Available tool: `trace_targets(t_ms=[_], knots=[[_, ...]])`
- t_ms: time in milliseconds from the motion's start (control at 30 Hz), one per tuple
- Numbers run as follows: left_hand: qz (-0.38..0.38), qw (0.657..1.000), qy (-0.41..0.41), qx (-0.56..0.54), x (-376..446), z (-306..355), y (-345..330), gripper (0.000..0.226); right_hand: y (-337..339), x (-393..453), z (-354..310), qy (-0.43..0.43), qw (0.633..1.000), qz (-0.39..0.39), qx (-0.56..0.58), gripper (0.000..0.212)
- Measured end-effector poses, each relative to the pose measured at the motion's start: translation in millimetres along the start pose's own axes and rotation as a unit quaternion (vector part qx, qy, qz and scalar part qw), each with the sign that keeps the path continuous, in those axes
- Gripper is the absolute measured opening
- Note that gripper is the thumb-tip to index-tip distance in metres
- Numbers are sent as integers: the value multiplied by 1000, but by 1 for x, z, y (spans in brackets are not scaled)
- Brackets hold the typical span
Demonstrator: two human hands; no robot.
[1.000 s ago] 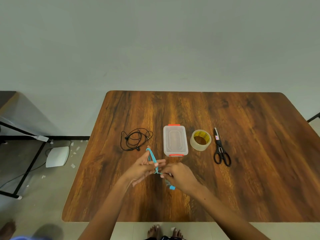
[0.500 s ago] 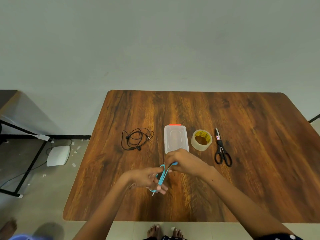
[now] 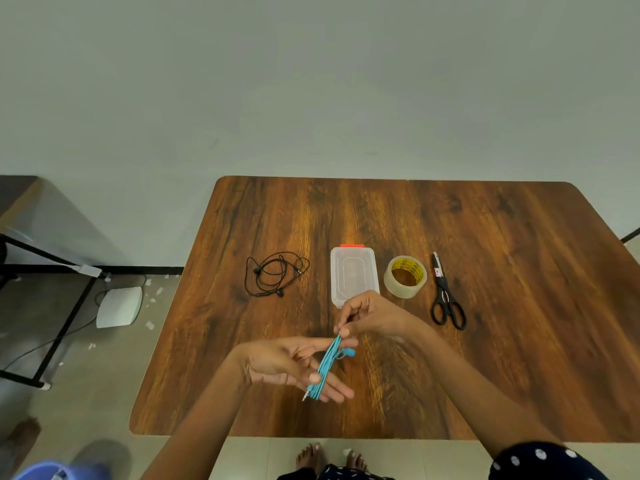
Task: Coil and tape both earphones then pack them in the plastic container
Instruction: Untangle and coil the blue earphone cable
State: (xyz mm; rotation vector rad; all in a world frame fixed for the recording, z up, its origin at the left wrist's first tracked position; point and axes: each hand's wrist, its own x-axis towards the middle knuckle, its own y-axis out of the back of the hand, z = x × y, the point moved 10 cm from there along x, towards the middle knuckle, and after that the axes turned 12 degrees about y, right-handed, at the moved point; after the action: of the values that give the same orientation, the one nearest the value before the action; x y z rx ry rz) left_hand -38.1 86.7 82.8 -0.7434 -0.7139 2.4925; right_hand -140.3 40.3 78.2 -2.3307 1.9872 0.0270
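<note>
left hand (image 3: 287, 362) fingers hold looped blue earphone (image 3: 327, 367) | right hand (image 3: 370, 313) fingers pinch its top

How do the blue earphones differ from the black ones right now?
The blue earphones are wound into a tight, narrow bundle; the black earphones sprawl in loose loops. The blue are held between the left hand and right hand; the black lie untouched on the table. Neither is taped.
</note>
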Motion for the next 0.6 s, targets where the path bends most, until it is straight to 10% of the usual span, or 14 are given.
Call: trace_targets(t_ms=[233, 600], knots=[[75, 986, -123, -89, -9, 34, 26, 76, -1, -6, 31, -17, 946, 197, 255, 15], [233, 949, -144, -159, -2, 33, 73, 71, -2, -15, 37, -45, 960, 277, 11, 31]])
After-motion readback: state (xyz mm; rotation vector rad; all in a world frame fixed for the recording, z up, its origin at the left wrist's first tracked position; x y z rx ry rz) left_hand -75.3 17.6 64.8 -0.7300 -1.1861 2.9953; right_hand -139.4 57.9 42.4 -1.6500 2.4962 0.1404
